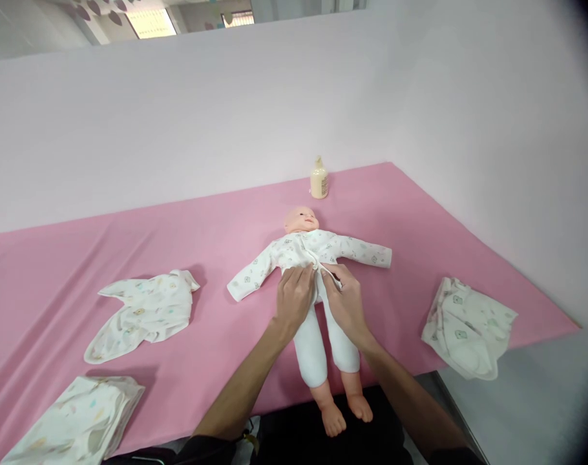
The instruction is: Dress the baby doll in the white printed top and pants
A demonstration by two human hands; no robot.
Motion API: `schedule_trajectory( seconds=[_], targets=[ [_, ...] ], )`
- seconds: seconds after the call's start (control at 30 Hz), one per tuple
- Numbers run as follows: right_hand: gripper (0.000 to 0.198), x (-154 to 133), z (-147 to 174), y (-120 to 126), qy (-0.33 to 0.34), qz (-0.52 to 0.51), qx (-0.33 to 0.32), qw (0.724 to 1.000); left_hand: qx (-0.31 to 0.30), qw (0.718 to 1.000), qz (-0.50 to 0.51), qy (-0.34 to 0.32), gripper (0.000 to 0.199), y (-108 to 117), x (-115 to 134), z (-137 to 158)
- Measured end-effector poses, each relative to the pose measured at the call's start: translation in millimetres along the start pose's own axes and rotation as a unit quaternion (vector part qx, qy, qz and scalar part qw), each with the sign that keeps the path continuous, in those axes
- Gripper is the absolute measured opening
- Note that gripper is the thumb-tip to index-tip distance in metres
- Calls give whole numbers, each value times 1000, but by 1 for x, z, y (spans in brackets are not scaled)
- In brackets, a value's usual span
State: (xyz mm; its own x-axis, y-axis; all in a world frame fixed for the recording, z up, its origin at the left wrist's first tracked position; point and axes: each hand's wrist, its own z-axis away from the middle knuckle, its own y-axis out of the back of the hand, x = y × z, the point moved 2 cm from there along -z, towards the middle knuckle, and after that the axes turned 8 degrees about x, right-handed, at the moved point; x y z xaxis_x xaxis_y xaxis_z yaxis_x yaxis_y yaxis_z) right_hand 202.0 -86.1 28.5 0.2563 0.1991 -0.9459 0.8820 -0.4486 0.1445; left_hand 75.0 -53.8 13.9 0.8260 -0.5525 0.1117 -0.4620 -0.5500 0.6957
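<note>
A baby doll (302, 220) lies on its back, feet toward me, its arms spread to both sides. It wears a white printed baby top (364, 250) with long sleeves and plain white leggings (310, 352); the feet are bare. Over the doll's belly, my left hand (294, 297) is closed on the front edge of the top. Beside it, my right hand (343, 300) pinches the other front edge near the middle opening. The fingertips of both hands are close together. Whatever fastening lies between them is too small to make out.
A pump bottle (319, 181) stands by the wall behind the doll's head. At left lie a crumpled printed garment (146, 313) and a folded printed cloth (81, 416). Folded clothing (468, 326) overhangs the right edge of the pink-covered table (216, 232).
</note>
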Motion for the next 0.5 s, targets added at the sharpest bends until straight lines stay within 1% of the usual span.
schedule_trajectory(
  seconds=[0.1, 0.23, 0.4, 0.5],
  targets=[
    [31, 1, -1, -2, 11, 14, 0, 1000, -15, 1000, -2, 1, 25, 0, 1, 0],
    [32, 2, 2, -3, 36, 24, -16, 999, -2, 1000, 8, -4, 23, 0, 3, 1],
    [33, 0, 6, -1, 64, 20, -51, 996, 21, 997, 71, 19, 23, 1, 3, 2],
    [31, -1, 4, -1, 79, 0, -47, 996, 22, 994, 96, 40, 18, 0, 2, 1]
  ],
)
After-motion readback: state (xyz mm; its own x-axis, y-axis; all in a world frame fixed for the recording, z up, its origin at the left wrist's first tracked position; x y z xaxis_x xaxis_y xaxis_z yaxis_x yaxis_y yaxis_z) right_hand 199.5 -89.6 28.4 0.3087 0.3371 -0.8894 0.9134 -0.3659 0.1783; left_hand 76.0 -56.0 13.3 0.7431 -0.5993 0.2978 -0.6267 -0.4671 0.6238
